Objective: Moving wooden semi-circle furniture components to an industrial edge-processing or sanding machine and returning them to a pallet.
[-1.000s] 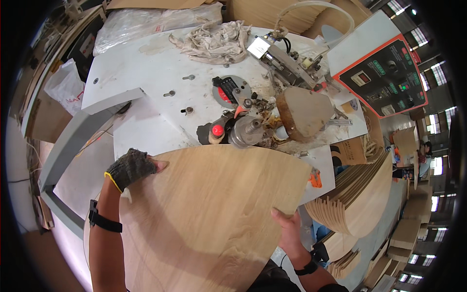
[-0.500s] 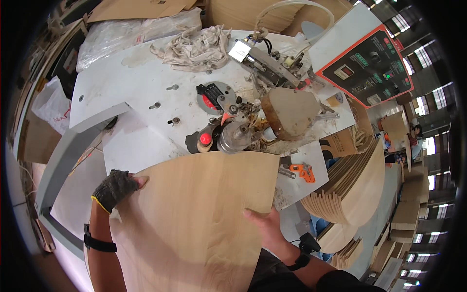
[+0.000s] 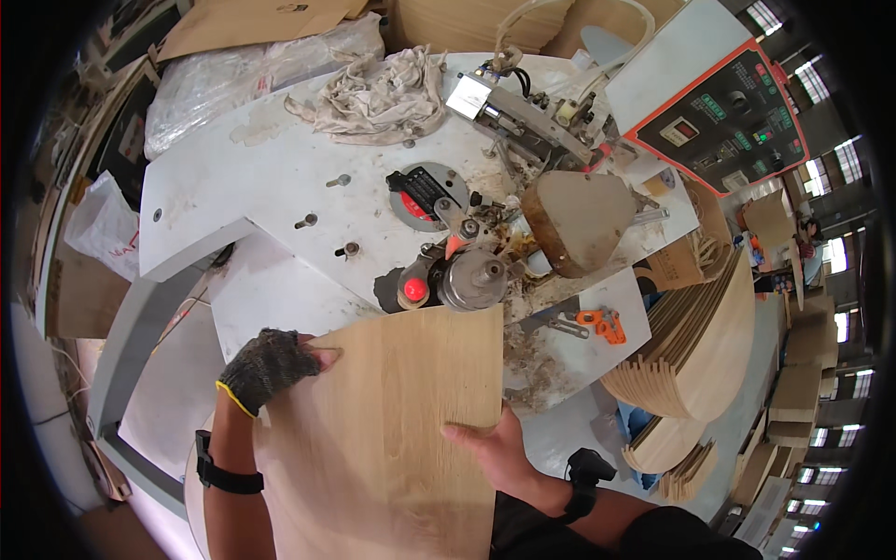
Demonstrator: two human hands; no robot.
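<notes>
A board is at the near side, its far edge close to a metal roller; gloved left hand and bare right hand clamp its left and right edges, right thumb on top, fingers beneath hidden

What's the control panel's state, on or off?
It looks on: a small green light glows on the control panel.

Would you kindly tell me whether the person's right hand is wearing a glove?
No, the right hand is bare against the wooden panel, while the left hand wears a dark grey glove.
</notes>
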